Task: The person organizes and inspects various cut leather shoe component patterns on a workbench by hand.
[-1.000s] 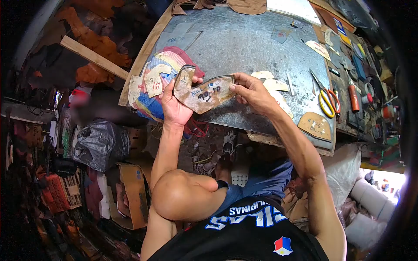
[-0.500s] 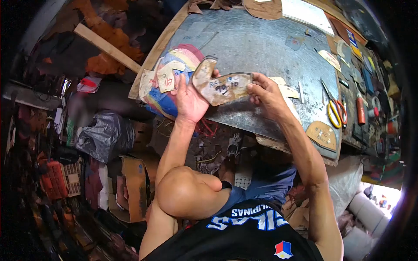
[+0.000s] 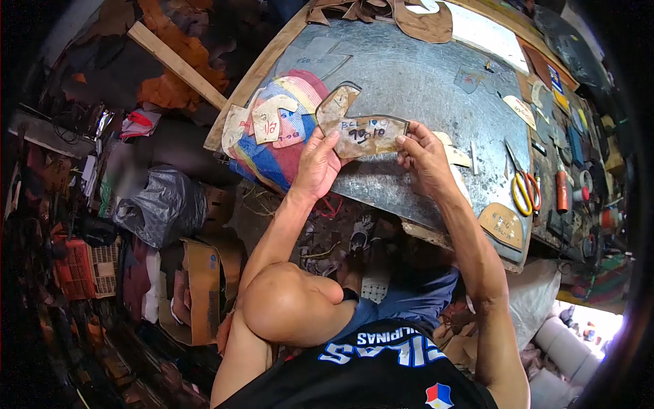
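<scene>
A worn brown pattern template [image 3: 364, 136] with a dark edge and handwritten marks is held up over the near part of the metal-topped table [image 3: 409, 75]. At its lower left edge, my left hand [image 3: 317, 163] grips it with the thumb in front and the fingers mostly hidden behind. My right hand [image 3: 426, 153] pinches the right end between thumb and fingers. Just left of the template, pale marked pattern pieces [image 3: 272, 117] lie on a striped, colourful cloth bundle [image 3: 303, 85].
Scissors [image 3: 523, 184] with yellow and orange handles lie at the table's right side, near a rounded tan template [image 3: 502, 223]. Brown leather pieces [image 3: 426, 24] rest at the far edge. A wooden plank [image 3: 177, 65] and a black plastic bag [image 3: 163, 204] are on the left.
My left hand has gone from an open palm under the template to a thumb-and-finger grip. The template and my right hand have shifted slightly right within the view, which has also moved.
</scene>
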Available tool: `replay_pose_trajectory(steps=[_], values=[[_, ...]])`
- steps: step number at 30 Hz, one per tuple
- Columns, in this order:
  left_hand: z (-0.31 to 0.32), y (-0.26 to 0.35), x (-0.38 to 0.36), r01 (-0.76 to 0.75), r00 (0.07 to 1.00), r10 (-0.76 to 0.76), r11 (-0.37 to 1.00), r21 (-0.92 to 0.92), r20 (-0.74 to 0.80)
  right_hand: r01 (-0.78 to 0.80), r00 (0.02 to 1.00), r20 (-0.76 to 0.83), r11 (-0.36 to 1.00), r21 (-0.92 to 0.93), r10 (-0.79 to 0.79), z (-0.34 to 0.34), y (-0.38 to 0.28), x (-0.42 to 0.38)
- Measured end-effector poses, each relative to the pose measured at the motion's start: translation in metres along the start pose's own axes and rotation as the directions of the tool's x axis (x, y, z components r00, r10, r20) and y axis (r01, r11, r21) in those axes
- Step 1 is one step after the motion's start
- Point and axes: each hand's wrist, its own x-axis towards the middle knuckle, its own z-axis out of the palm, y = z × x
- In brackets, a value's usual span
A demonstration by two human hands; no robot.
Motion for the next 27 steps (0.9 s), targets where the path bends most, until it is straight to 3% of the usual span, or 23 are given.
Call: replay_pose_trajectory(steps=[15, 27], values=[[0.003, -0.005, 0.001, -0.077, 0.991, 0.076, 0.997, -0.005, -0.109, 0.042, 0.998, 0.049, 0.993, -0.113, -0.036, 0.004, 0.008, -0.001], [-0.001, -0.008, 0.0, -0.094, 0.99, 0.098, 0.994, 0.052, -0.097, 0.069, 0.997, 0.035, 0.984, -0.165, -0.064, 0.001, 0.013, -0.001]])
